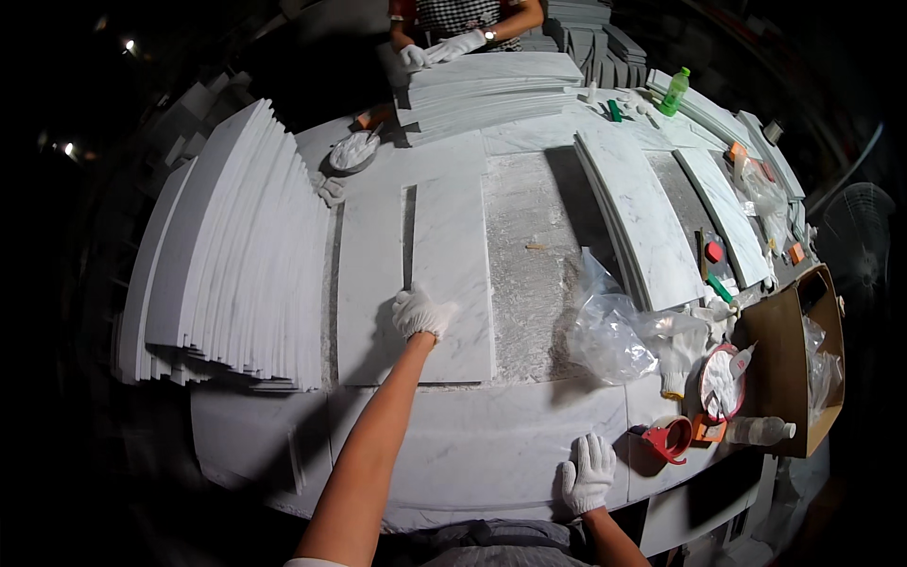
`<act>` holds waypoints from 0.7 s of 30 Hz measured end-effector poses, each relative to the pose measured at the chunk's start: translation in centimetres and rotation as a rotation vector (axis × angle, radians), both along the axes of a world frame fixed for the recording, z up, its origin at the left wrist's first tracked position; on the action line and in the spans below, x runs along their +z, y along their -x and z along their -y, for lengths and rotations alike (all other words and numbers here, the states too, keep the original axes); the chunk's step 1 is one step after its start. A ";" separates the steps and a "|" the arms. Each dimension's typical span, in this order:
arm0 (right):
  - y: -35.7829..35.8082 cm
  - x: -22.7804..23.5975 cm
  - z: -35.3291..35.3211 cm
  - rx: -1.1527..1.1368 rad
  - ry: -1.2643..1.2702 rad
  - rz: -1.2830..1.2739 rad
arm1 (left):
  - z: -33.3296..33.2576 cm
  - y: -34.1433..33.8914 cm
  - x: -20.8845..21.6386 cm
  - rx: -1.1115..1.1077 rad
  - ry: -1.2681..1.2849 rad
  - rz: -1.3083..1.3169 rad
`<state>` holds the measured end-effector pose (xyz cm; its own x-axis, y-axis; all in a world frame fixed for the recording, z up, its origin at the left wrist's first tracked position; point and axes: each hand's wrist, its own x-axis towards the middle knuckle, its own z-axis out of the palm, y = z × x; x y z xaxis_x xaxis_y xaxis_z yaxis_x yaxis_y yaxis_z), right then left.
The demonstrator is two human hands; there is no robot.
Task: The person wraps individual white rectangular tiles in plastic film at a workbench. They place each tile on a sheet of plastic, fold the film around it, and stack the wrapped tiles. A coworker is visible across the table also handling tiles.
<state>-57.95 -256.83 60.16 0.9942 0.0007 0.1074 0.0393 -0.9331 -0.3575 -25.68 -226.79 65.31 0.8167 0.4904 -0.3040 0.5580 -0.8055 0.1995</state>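
Along the left edge of the worktop (pixel 529 321) stands the bulkiest load, a long row of pale marble slabs (pixel 236 255) set upright face to face. At the far edge a pile of slabs (pixel 491 99) lies flat, and behind it stands a co-worker (pixel 463 14) in a checked apron, both gloved hands at the pile's far left corner. Midway between the left and right edges lie two slabs side by side, a left slab (pixel 368 283) and a right slab (pixel 463 227), a dark gap between them running from their far ends down to the person's left hand. Toward the right edge sit a short stack of slabs (pixel 642 217) and a narrower slab (pixel 726 222).

By the near right corner an open cardboard box (pixel 779 345) holds clear plastic. A crumpled plastic bag (pixel 614 340) lies at the short stack's near end.

The left hand (pixel 422 315), white-gloved, rests on the right slab at the gap, fingers curled; I cannot tell whether they grip its edge. The right hand (pixel 590 475), also gloved, lies flat and spread at the near edge, grasping nothing.

Smaller still, right of that hand, are a clear bottle (pixel 759 431), a bowl of white paste (pixel 721 383) and a red tape dispenser (pixel 669 439).
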 end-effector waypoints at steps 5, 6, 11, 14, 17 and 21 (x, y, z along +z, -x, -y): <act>-0.6 0.8 0.1 -0.006 -0.028 0.005 | 1.0 1.2 -2.5 -0.046 0.119 0.096; -0.9 1.1 0.1 -0.004 -0.040 0.000 | 1.6 1.5 -2.9 -0.056 0.141 0.131; -0.8 1.5 0.1 -0.012 -0.041 0.042 | 3.1 1.8 -2.4 -0.205 0.164 0.127; -1.2 3.6 0.0 -0.010 -0.096 -0.049 | -0.9 0.0 -7.4 -0.600 0.052 0.252; -0.7 2.8 1.0 -0.004 -0.092 0.056 | -1.0 -1.0 -1.8 -0.840 -0.057 0.129; 0.1 2.7 1.2 -0.032 -0.096 0.112 | 2.7 -4.4 1.4 -1.422 -0.427 0.111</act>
